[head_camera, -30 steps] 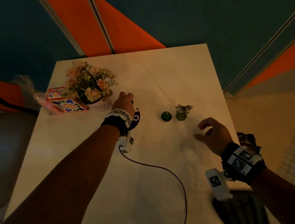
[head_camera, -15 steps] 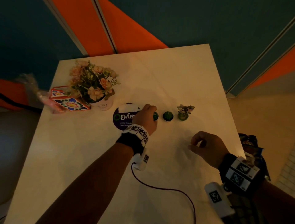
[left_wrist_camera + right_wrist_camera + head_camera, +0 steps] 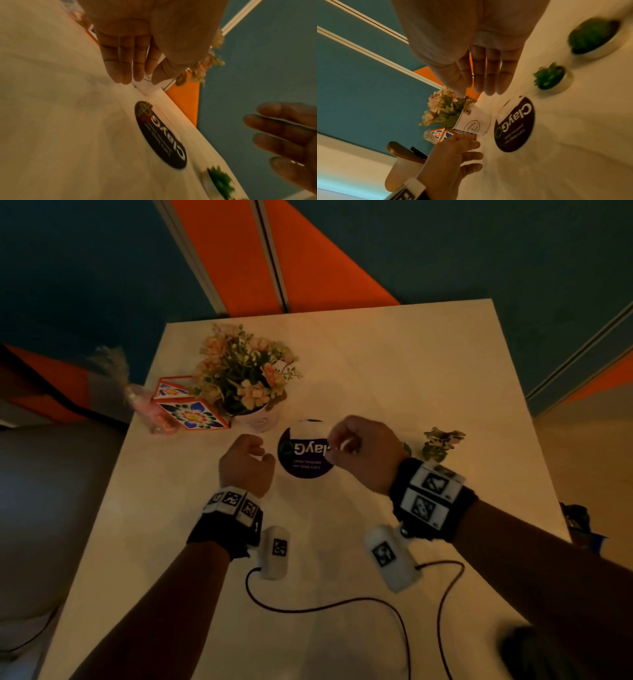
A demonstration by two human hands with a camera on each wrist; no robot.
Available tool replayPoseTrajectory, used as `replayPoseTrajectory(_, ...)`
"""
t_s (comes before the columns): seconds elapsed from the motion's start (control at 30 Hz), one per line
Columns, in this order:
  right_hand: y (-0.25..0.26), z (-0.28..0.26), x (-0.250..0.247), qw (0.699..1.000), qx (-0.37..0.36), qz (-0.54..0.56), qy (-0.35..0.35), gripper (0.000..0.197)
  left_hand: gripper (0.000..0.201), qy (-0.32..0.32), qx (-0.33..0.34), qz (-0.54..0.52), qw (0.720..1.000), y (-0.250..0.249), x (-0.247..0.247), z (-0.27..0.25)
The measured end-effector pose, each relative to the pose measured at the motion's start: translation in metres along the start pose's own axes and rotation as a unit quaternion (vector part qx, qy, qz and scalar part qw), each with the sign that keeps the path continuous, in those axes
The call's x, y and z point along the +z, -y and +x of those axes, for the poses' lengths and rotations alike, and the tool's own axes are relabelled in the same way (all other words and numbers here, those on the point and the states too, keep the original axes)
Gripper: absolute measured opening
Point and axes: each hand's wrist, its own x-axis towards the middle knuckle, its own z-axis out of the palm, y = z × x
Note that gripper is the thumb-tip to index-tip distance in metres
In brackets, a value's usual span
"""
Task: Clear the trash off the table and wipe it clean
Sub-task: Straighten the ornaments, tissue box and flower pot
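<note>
Both hands hover relaxed and empty, left hand [image 3: 246, 465] beside and right hand [image 3: 363, 451] over the round dark coaster [image 3: 303, 451] lying flat mid-table [image 3: 394, 364]; likely thin, light and stiff, it should lift best by pinching its rim.

My table [image 3: 394, 364] has a pale, matt top with faint wood grain. The round black sticker [image 3: 303, 455] on it looks smooth and slightly glossy. The flower cup [image 3: 473, 123] looks like matt white paper. Black fabric wristbands [image 3: 226, 530] carry hard white plastic blocks.
</note>
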Motion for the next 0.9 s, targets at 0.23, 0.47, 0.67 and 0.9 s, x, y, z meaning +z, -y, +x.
replayPoseTrajectory(0.23,0.019,0.067,0.04,0.995,0.081,0.008,0.051,0.057,0.058,0.003,-0.055,-0.116,0.992,0.029,-0.012,0.041)
replayPoseTrajectory(0.47,0.027,0.098,0.063,0.987,0.135,0.057,0.068,0.088,0.061,0.024,-0.019,-0.192,0.981,0.03,-0.015,0.062)
replayPoseTrajectory(0.67,0.037,0.111,0.077,0.978,0.138,0.152,0.036,0.078,0.04,0.041,0.046,-0.177,0.982,0.021,-0.015,0.072)
replayPoseTrajectory(0.9,0.031,0.117,0.078,0.975,0.15,0.152,0.055,0.077,0.058,0.024,0.087,-0.164,0.982,0.021,-0.012,0.076)
